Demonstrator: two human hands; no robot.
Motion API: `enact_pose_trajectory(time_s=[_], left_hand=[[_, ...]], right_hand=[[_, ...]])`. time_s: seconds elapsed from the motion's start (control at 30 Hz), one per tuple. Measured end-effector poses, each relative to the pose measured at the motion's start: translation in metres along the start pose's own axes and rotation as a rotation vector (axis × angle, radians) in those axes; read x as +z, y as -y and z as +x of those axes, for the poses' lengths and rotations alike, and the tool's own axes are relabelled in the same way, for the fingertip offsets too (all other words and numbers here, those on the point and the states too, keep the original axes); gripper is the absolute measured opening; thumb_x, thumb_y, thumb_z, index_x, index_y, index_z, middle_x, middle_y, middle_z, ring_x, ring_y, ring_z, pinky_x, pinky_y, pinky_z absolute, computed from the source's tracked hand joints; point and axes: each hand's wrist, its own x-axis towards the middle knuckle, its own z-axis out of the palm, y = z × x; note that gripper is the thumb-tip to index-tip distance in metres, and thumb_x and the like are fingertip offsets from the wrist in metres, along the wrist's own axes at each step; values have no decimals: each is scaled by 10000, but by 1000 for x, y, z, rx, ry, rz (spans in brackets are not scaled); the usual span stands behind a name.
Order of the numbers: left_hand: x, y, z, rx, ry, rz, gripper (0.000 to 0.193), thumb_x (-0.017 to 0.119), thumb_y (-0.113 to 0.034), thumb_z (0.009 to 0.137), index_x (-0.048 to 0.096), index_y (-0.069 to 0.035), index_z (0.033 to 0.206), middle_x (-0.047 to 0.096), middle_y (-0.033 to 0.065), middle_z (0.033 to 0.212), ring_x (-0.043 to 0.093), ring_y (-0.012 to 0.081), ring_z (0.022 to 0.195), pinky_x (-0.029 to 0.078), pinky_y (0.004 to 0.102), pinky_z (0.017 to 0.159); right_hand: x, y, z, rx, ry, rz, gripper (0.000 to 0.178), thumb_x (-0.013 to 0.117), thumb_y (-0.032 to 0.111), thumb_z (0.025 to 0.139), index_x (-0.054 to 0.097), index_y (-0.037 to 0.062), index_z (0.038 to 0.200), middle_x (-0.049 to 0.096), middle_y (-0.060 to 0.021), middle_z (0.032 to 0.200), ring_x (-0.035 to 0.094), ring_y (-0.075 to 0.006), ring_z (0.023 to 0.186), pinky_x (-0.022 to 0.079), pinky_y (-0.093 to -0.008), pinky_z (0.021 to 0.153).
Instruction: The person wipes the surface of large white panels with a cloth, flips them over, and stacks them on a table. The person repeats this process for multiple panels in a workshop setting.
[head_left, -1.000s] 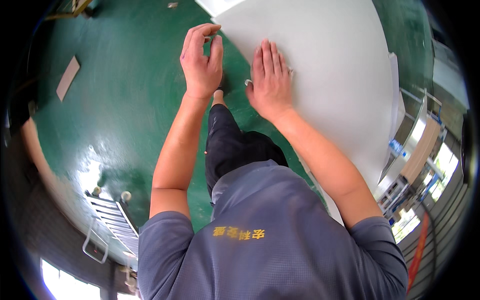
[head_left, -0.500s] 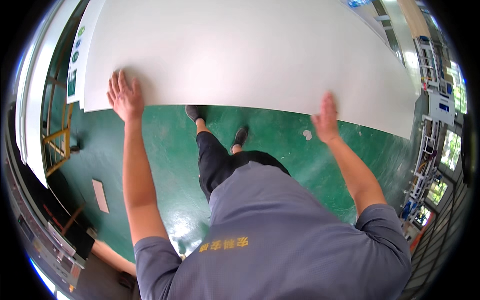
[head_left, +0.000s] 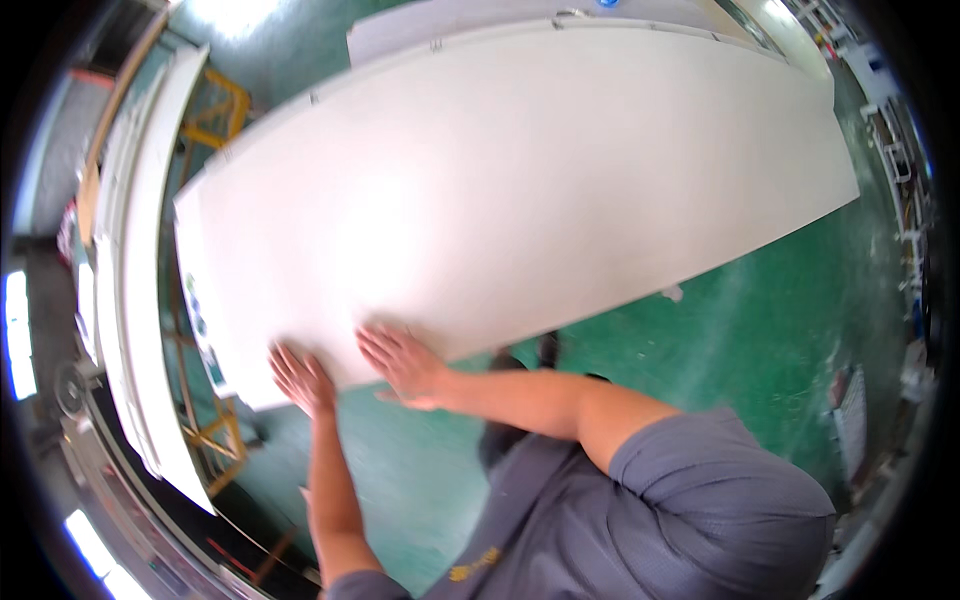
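Observation:
A large white panel lies flat before me, its near edge running slantwise across the view. My left hand rests on the panel close to its near left corner, fingers stretched out. Just right of it, my right hand lies over the same near edge, fingers extended and palm down. Neither hand holds anything. Beyond the panel's left end a sheet with green marks sticks out from underneath.
At left, long white boards stand beside a yellow metal frame. Another pale panel shows behind the far edge. Racks and equipment line the right side. The floor is green.
My right hand has moved far left along the near edge, beside the left hand. The view has turned left, so the panel's far edge and left end show. Both hands stay open.

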Motion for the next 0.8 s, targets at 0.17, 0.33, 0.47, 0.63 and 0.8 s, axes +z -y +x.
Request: enact_pose_trajectory(time_s=[0.17, 0.33, 0.47, 0.63, 0.8], left_hand=[[-22, -8, -1, -68, 203, -55, 749, 384, -444, 1055, 150, 9, 1603, 117, 182, 1689, 71, 329, 1569, 57, 487, 1262], [-32, -114, 15, 145, 295, -52, 822, 434, -438, 1032, 79, 42, 1598, 65, 211, 1688, 35, 334, 1571, 29, 475, 1268], [-46, -244, 40, 445, 316, -128, 832, 453, -431, 1022, 85, 46, 1595, 66, 209, 1687, 33, 330, 1571, 25, 482, 1270], [-54, -408, 48, 760, 281, -135, 795, 436, -425, 1036, 126, 52, 1590, 98, 204, 1685, 63, 333, 1568, 36, 480, 1267], [-50, -537, 37, 815, 234, -103, 792, 426, -435, 1036, 140, 56, 1587, 114, 208, 1683, 73, 331, 1568, 57, 473, 1267]], right_hand=[[-39, -56, -75, 116, 95, 36, 863, 556, 537, 954, 301, -30, 1552, 241, -164, 1657, 222, -281, 1536, 168, -457, 1247], [-86, -139, -216, 468, -55, -86, 810, 606, 461, 916, 377, -61, 1492, 289, -215, 1621, 253, -347, 1517, 194, -502, 1234], [-119, -194, -288, 641, -162, -181, 834, 618, 443, 913, 337, -69, 1508, 255, -228, 1628, 235, -368, 1518, 192, -502, 1235], [-148, -250, -363, 890, -242, -175, 847, 611, 427, 927, 282, -68, 1531, 244, -224, 1630, 211, -371, 1522, 178, -501, 1239], [-189, -350, -464, 1068, -237, -249, 875, 562, 477, 948, 222, -39, 1567, 174, -194, 1665, 129, -343, 1555, 127, -479, 1262]])
